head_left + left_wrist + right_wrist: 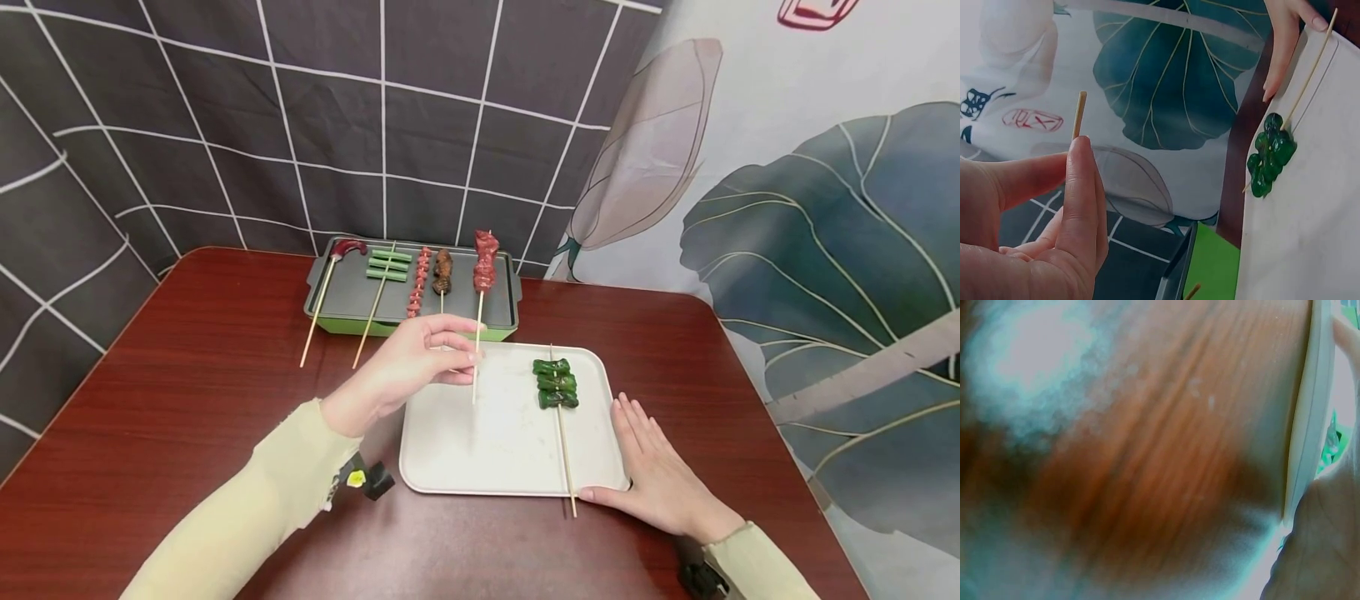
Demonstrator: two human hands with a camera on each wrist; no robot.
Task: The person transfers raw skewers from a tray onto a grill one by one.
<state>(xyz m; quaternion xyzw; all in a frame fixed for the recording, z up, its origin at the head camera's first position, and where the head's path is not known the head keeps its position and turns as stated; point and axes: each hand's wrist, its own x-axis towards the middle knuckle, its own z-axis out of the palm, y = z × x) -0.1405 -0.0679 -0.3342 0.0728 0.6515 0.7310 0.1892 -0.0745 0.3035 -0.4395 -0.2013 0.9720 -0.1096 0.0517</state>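
My left hand [408, 362] pinches the wooden stick of a red meat skewer [485, 262] between thumb and fingers, holding it upright with the meat at the top. In the left wrist view the stick's end [1080, 112] pokes out above the fingertips. A white tray [487, 467] lies below that hand. On its right side rests a green pepper skewer [557, 385], whose stick overhangs the near edge. With fingers extended, my right hand [663, 479] rests at the tray's right edge, thumb by the near corner. The right wrist view shows part of that hand [1329, 531], blurred.
Behind the white tray stands a green grill box with a grey top [356, 300]. On it lie a dark red skewer [348, 247], a green vegetable-stick skewer [387, 265], a small red-piece skewer [418, 283] and a brown skewer [443, 273]. Cloth [427, 125] hangs behind the wooden table [187, 400].
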